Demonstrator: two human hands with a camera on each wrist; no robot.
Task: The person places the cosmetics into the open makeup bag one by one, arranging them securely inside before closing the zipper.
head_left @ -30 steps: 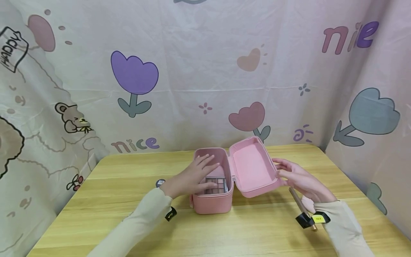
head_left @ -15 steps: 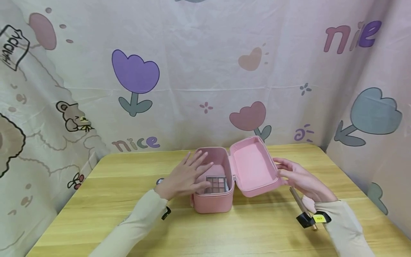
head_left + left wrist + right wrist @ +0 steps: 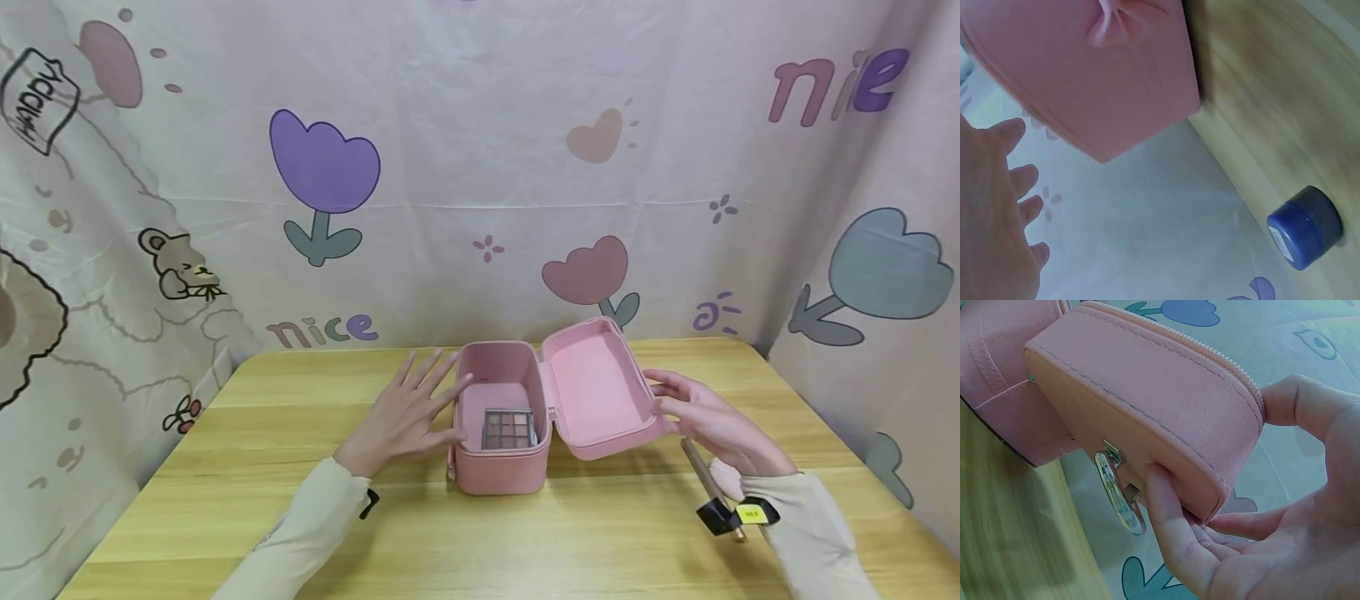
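A pink zippered cosmetic case [image 3: 501, 475] stands on the table with its lid [image 3: 598, 387] folded out to the right. Inside the case, toward the front, lies an eyeshadow palette [image 3: 508, 430] with a clear cover. My right hand [image 3: 716, 423] grips the lid's outer edge; in the right wrist view the thumb [image 3: 1282, 403] is at the zipper rim and fingers press the outer face, close to a shiny metal handle [image 3: 1121, 494]. My left hand [image 3: 401, 414] hovers at the case's left side, fingers spread and holding nothing. A pink bow [image 3: 1119, 25] decorates that side.
A small blue jar [image 3: 1304, 230] rests on the table left of the case, hidden behind my left hand in the head view. Under my right wrist lie a slim brown stick [image 3: 705, 475] and a pale pink piece [image 3: 726, 477]. A printed curtain [image 3: 450, 167] hangs behind the table.
My left hand has drawn back leftward from over the case's opening, uncovering the palette. The right hand keeps its grip on the lid. The head view has shifted slightly.
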